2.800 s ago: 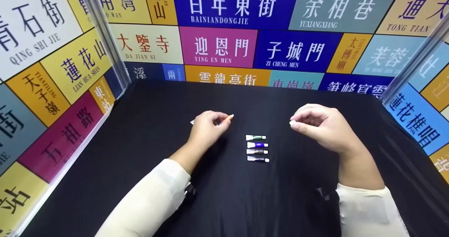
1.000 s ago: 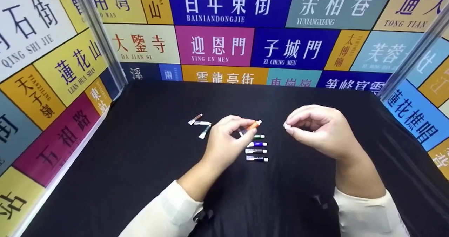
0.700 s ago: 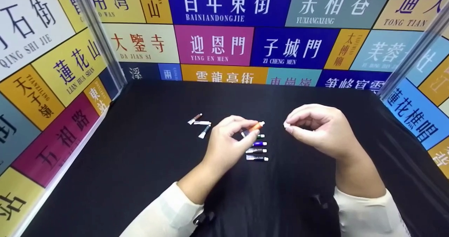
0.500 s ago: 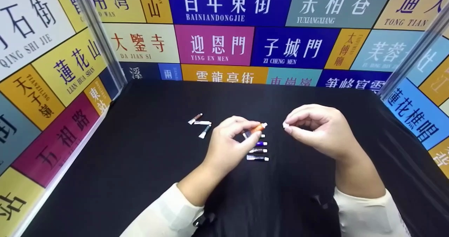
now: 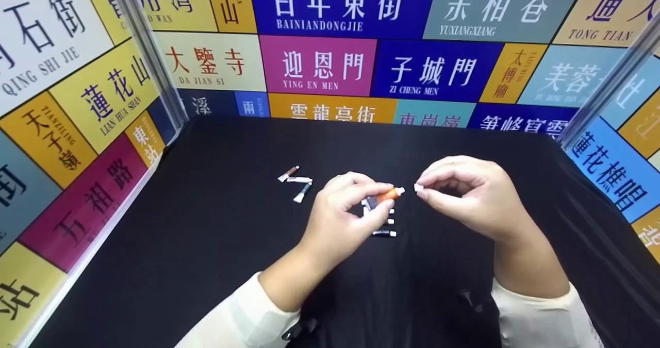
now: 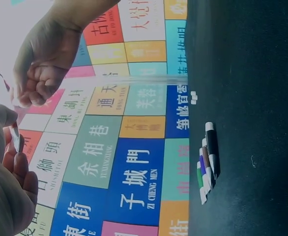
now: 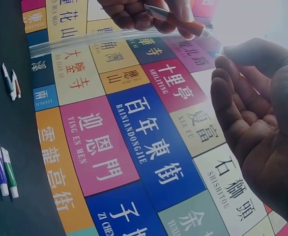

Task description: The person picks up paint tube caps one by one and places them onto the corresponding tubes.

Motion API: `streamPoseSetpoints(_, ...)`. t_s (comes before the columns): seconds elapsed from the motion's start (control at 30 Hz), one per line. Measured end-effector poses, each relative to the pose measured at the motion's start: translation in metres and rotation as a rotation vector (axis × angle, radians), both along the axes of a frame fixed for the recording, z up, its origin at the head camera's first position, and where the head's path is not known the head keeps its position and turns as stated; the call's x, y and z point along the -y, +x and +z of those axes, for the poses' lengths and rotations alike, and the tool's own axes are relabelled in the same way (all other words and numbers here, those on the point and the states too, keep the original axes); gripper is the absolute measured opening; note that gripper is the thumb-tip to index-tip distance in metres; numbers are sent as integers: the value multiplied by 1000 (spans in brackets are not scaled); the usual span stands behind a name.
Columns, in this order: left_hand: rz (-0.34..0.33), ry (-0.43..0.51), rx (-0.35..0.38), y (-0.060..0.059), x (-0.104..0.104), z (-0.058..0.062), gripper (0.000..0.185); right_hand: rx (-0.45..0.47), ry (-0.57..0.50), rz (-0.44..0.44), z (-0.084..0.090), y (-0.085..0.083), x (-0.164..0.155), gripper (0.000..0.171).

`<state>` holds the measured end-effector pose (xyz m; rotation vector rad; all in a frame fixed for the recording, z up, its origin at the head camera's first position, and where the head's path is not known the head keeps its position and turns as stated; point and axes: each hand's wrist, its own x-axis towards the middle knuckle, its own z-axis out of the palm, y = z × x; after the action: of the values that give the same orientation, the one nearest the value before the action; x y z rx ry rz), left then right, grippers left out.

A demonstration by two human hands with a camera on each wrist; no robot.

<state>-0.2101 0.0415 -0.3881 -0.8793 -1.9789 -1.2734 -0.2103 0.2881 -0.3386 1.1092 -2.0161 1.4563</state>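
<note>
My left hand (image 5: 343, 211) pinches an orange paint tube (image 5: 388, 195) between thumb and fingers. The tube's pale tip points right, towards my right hand (image 5: 474, 198). Between the right thumb and index finger is a small white cap (image 5: 418, 187), a short gap away from the tube's tip. In the right wrist view the orange tube (image 7: 176, 20) slants towards the right fingertips. Below the left hand lies a row of paint tubes, partly covered by it; a black tube (image 5: 385, 233) is nearest. The left wrist view shows the row's green tube (image 6: 200, 178) and purple tube (image 6: 203, 164).
Left of the hands lie a brown tube (image 5: 290, 173), a white tube (image 5: 299, 180) and a dark teal tube (image 5: 303, 192) on the black cloth (image 5: 232, 224). Several small white pieces (image 6: 193, 97) lie on the cloth in the left wrist view. Sign-covered walls (image 5: 317, 65) enclose the table.
My left hand has carried the orange tube rightwards from beside the loose tubes to over the row, close to the right hand. The right hand has shifted slightly left, still holding the cap.
</note>
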Motion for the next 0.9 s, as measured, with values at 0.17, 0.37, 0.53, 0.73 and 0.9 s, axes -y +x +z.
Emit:
streamPoseSetpoints(0.17, 17, -21, -28, 1, -1, 0, 18, -27, 63, -36, 1, 2, 3, 28)
streamPoseSetpoints(0.37, 19, -32, -57, 0, -2, -1, 17, -45, 93, -40, 1, 2, 5, 30)
streamPoseSetpoints(0.53, 20, -37, -63, 2, -2, -1, 17, -61, 124, -47, 1, 2, 6, 30)
streamPoseSetpoints(0.73, 13, -49, -55, 2, -2, -1, 17, -87, 173, -79, 1, 2, 7, 29)
streamPoseSetpoints(0.9, 13, -63, -62, 2, -2, -1, 16, -101, 209, -99, 0, 3, 7, 29)
